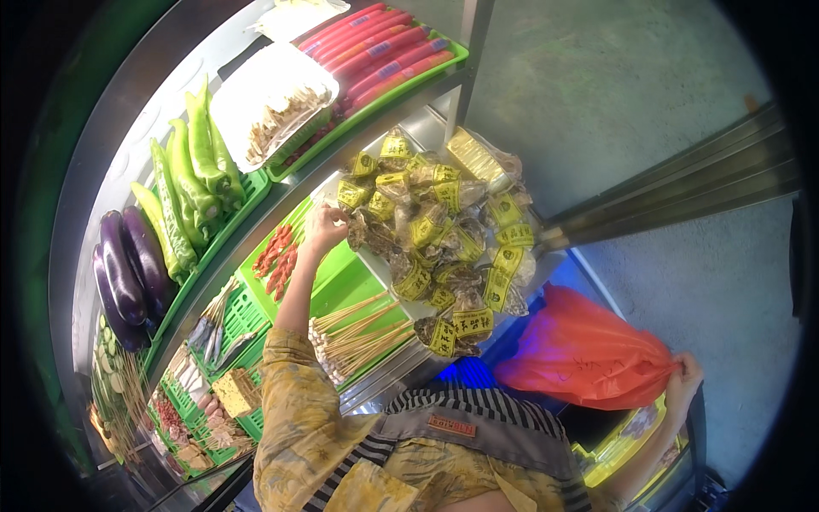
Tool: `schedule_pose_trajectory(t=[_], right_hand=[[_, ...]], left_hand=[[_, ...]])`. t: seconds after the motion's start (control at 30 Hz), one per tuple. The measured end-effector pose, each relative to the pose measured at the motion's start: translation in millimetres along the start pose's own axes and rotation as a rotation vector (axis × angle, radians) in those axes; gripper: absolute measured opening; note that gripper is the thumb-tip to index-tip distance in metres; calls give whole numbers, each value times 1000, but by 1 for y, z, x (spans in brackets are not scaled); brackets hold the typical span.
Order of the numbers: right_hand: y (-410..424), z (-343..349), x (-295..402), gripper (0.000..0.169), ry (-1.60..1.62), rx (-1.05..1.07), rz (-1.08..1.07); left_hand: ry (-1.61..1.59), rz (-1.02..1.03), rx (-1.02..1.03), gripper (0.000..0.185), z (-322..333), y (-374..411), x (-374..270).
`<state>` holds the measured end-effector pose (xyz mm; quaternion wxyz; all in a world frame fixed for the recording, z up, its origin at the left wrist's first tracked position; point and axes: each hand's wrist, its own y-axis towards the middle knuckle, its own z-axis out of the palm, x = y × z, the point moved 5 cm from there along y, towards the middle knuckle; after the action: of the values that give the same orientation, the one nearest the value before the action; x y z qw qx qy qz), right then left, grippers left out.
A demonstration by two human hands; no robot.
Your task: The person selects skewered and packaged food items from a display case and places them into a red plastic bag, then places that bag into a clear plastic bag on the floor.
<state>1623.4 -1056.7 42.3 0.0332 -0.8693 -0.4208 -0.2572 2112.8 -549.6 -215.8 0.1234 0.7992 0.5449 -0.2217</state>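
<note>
My left hand, its fingers curled, is at the left edge of a pile of oysters in shells with yellow printed bands. Its fingertips are close to a dark oyster shell; whether they grip anything is unclear. Below that wrist, red meat skewers lie on a green tray. Off to the right, my right hand grips the gathered end of a red plastic bag. The bag bulges and bears writing; its contents are hidden.
A curved upper shelf carries eggplants, long green peppers, a white-wrapped tray of enoki-like mushrooms and red-wrapped sausages. Green baskets hold fish and other skewers. A foil tray and a metal post stand by the oysters.
</note>
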Motion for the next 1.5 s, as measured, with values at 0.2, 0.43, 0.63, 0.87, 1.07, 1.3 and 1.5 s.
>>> schedule_pose_trajectory(t=[0.2, 0.43, 0.63, 0.87, 1.07, 1.3, 1.5], right_hand=[[6, 5, 0, 20, 59, 39, 51], [1, 4, 3, 19, 27, 19, 29], [-1, 5, -1, 21, 47, 43, 79], [-8, 4, -1, 19, 66, 28, 59], [-3, 7, 9, 20, 52, 36, 68], [-9, -1, 20, 19, -23, 7, 46], [-7, 4, 9, 18, -65, 55, 94]], left_hand=[[19, -62, -8, 14, 9, 1, -2], [46, 14, 85, 13, 1, -2, -2], [85, -104, 106, 12, 7, 10, -2], [38, -90, 85, 18, 1, 24, 11], [-407, -259, 6, 32, -11, 84, 37], [-704, -272, -41, 30, 17, 127, 64], [-849, -359, 222, 27, 39, 114, 71]])
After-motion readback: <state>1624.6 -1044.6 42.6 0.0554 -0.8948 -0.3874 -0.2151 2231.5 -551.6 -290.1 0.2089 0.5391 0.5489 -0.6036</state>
